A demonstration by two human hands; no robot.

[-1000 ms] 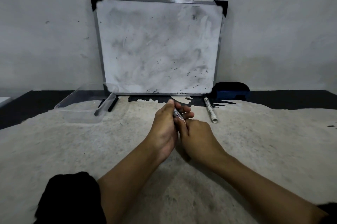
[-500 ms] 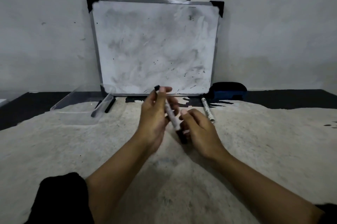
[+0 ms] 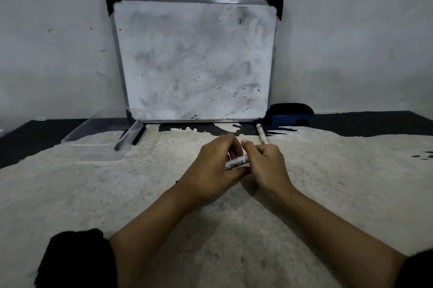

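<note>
A dull grey wall (image 3: 351,30) backs a worktop (image 3: 93,194) whose pale, worn surface gives way to black along the far edge. A smudged whiteboard (image 3: 194,60) with black corner caps stands on the worktop and leans against the wall. At its lower right corner, against the wall, sits a blue and black eraser (image 3: 290,116). A white marker (image 3: 262,134) lies on the worktop just near of the eraser. To the far left is a clear plastic tray (image 3: 77,133) with two dark pens (image 3: 138,135) lying at its right end.

Near the middle, above the worktop, both hands meet on a second white marker, the held marker (image 3: 236,162), which lies roughly level between them. The left hand (image 3: 210,170) has its fingers curled round the left part of the barrel. The right hand (image 3: 267,166) is wrapped over the right end, hiding it. The fingertips of the two hands almost touch above the barrel. A black sleeve (image 3: 77,259) shows at the near left.
</note>
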